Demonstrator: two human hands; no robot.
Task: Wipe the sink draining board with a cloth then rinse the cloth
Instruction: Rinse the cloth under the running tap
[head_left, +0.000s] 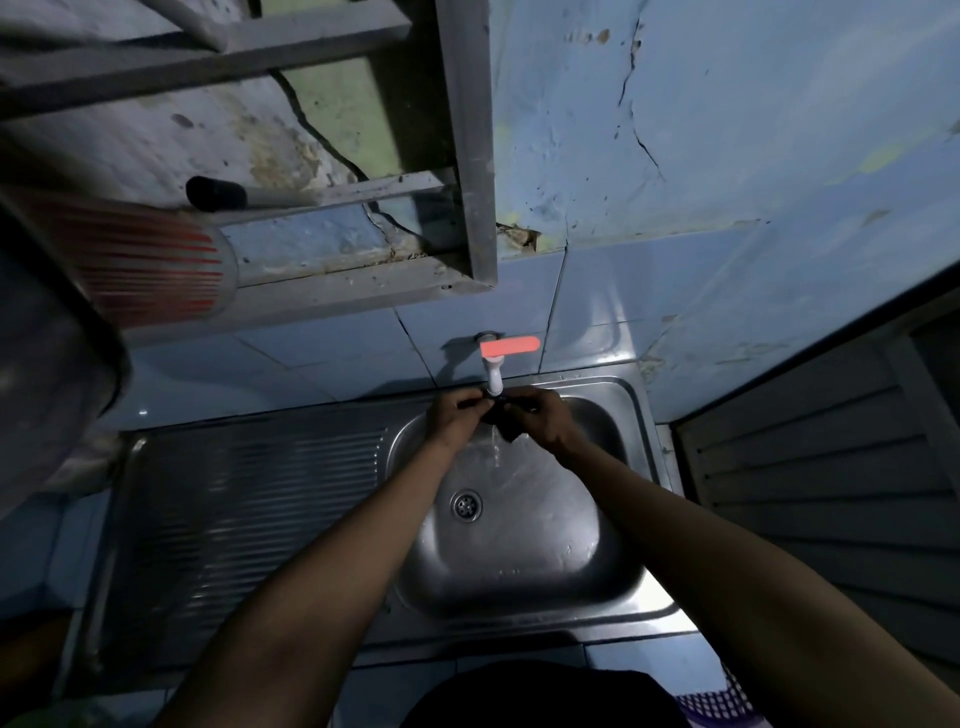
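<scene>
A dark cloth (506, 427) is bunched directly under the white tap (493, 376), whose red handle points right. My left hand (457, 415) and my right hand (545, 418) both grip it from either side. Water runs from the tap past the cloth into the steel sink basin (566, 551), above the drain (466, 505). The ribbed draining board (244, 509) lies to the left of the basin with nothing on it.
A grey metal shelf frame (467, 156) hangs on the cracked blue wall above the board. A red-striped cup (166, 275) and a dark pot (47, 364) loom at the upper left. A louvred panel (831, 467) stands to the right.
</scene>
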